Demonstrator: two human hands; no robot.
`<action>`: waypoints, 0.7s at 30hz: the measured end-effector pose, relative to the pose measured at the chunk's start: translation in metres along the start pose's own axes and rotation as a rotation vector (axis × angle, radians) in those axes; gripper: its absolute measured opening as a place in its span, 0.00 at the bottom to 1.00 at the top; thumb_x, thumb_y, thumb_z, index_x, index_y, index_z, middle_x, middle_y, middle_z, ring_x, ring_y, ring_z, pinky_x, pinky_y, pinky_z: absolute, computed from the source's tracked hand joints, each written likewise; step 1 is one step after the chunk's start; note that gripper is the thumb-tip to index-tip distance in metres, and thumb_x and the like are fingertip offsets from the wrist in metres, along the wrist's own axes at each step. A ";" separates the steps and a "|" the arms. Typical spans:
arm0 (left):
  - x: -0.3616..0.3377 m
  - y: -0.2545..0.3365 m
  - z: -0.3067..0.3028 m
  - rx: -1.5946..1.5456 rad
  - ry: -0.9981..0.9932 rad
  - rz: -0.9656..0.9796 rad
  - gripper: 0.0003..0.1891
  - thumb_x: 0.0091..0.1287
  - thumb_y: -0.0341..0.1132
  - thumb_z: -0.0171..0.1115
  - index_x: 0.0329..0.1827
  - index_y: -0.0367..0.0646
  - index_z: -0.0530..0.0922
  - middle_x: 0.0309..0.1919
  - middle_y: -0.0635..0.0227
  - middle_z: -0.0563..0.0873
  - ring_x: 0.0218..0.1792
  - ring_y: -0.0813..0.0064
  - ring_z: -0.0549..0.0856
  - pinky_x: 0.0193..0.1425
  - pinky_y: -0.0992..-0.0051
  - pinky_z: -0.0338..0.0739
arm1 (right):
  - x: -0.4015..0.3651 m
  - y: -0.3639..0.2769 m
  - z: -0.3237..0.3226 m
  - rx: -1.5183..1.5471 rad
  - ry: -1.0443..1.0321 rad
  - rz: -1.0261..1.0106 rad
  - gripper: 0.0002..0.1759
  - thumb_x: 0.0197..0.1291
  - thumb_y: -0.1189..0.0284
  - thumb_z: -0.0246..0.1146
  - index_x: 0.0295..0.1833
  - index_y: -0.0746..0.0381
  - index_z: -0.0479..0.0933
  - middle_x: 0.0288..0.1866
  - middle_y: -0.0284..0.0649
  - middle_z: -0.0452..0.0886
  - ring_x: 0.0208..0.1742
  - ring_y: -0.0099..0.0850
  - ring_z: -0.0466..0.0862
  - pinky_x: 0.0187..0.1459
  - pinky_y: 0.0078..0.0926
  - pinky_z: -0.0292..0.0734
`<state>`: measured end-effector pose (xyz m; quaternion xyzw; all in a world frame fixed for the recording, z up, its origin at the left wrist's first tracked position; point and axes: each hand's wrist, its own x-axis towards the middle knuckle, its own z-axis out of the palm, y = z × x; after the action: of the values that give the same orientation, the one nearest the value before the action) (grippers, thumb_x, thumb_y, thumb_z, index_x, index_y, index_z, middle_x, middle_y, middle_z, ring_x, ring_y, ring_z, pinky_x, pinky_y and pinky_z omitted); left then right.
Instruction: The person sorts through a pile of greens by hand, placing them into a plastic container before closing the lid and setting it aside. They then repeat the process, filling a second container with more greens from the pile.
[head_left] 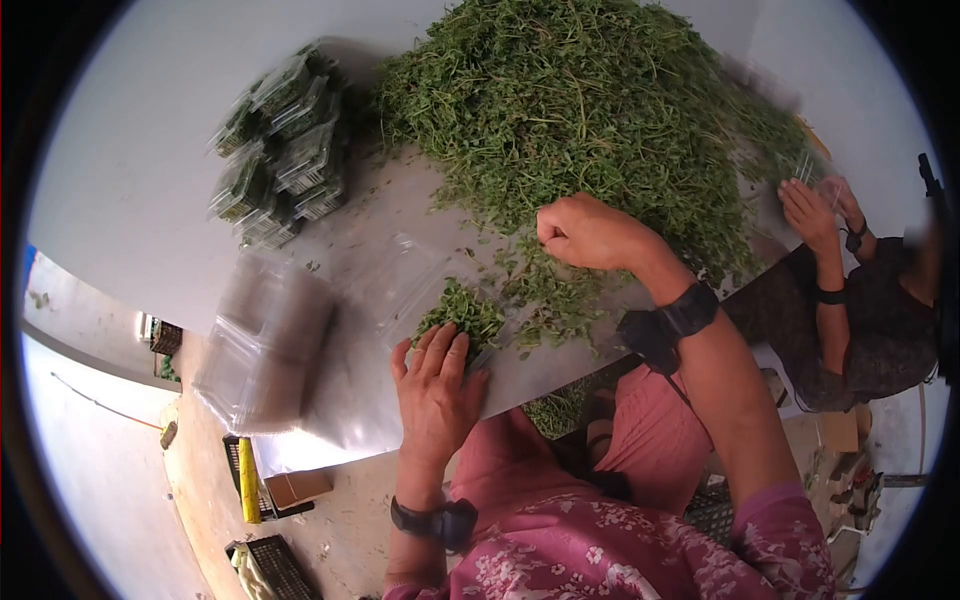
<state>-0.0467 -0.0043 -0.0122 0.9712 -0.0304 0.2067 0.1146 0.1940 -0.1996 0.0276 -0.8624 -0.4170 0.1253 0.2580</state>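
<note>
My left hand (437,385) lies with its fingers stretched over a small heap of green leafy sprigs (462,308) in an open clear plastic box (415,265), whose lid is folded back. At the near edge of a large pile of cut greens (570,100), my right hand (592,232) is closed with its fingers curled; what it holds, if anything, is hidden. Loose sprigs (555,300) are scattered on the table beneath it, beside the box.
Filled clear boxes (290,150) are stacked at the back left of the metal table (350,400). Nested empty boxes (265,340) stand at its left edge. To the right, a co-worker's hands (815,215) hold a clear box. Dark crates (275,570) sit on the floor.
</note>
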 end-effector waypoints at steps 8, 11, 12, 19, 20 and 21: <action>-0.011 -0.003 -0.001 0.018 0.049 -0.005 0.36 0.67 0.52 0.69 0.70 0.36 0.72 0.72 0.48 0.73 0.72 0.51 0.73 0.78 0.47 0.56 | 0.004 -0.068 0.031 0.077 0.186 -0.334 0.04 0.62 0.76 0.62 0.39 0.67 0.77 0.36 0.49 0.84 0.40 0.51 0.84 0.44 0.46 0.77; -0.017 -0.007 -0.003 -0.002 0.155 0.019 0.38 0.67 0.55 0.68 0.72 0.37 0.70 0.74 0.48 0.70 0.75 0.48 0.69 0.79 0.46 0.54 | 0.005 -0.069 0.039 0.134 0.219 -0.376 0.05 0.63 0.76 0.62 0.42 0.67 0.78 0.39 0.50 0.85 0.42 0.51 0.85 0.47 0.44 0.79; -0.017 -0.009 -0.003 -0.019 0.193 0.023 0.39 0.67 0.55 0.68 0.73 0.38 0.70 0.75 0.48 0.70 0.76 0.47 0.68 0.79 0.45 0.53 | 0.006 -0.064 0.038 0.132 0.250 -0.372 0.06 0.63 0.76 0.62 0.42 0.67 0.78 0.39 0.50 0.85 0.42 0.51 0.85 0.46 0.44 0.79; -0.003 -0.004 -0.006 0.063 0.060 0.040 0.40 0.70 0.63 0.61 0.71 0.35 0.72 0.74 0.48 0.72 0.76 0.48 0.68 0.79 0.47 0.53 | 0.004 -0.013 0.001 0.035 0.275 -0.102 0.04 0.60 0.77 0.64 0.39 0.67 0.81 0.33 0.48 0.85 0.35 0.44 0.86 0.40 0.39 0.80; 0.001 -0.002 -0.007 0.073 0.037 0.041 0.40 0.70 0.63 0.61 0.70 0.35 0.73 0.73 0.48 0.73 0.76 0.48 0.69 0.79 0.47 0.53 | 0.001 -0.004 -0.002 0.023 0.294 -0.058 0.03 0.60 0.79 0.65 0.38 0.67 0.81 0.32 0.46 0.85 0.33 0.40 0.85 0.38 0.38 0.79; 0.004 0.000 -0.006 0.084 0.015 0.042 0.39 0.70 0.62 0.61 0.69 0.35 0.74 0.72 0.49 0.74 0.75 0.49 0.69 0.79 0.47 0.53 | 0.000 0.007 -0.006 0.001 0.284 -0.014 0.02 0.60 0.79 0.65 0.38 0.66 0.81 0.32 0.46 0.85 0.33 0.40 0.85 0.38 0.38 0.79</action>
<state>-0.0456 -0.0029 -0.0058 0.9727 -0.0413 0.2172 0.0698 0.2010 -0.2051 0.0289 -0.8685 -0.3822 0.0003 0.3157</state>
